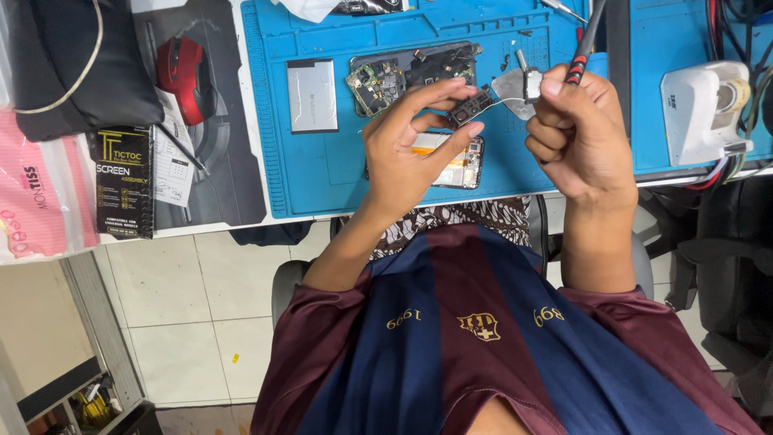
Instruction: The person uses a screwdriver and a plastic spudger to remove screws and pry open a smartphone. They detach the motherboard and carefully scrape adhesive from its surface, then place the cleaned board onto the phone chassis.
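Repair bench, blue silicone work mat (322, 181) on white tabletop, tiled floor below; view upside-down from head cam. L hand (407, 149) up off the mat, thumb + fingertips pinched narrow on small black rectangular component w/ thin white lead (471, 106). R hand (584, 133) fisted tight round slim black-and-red-handled tool (581, 52), tip not visible, prob. near the part. On mat just behind hands: opened phone chassis w/ exposed green circuit board (403, 76), flat silver rectangular battery (312, 95), second small phone assembly w/ orange flex (459, 165) partly hidden by L hand. Off mat: red computer mouse (185, 68), black boxed screen pack (123, 181), white bench device w/ cables (704, 109). Risks, as judged: pinch grip shallow, part held mid-air → slip + drop onto floor, hard to find; thin lead could tear if tool levers or part twists; tool tip close to L fingertips → poke; loose screws/bits near mat edge could get knocked off by wrist.
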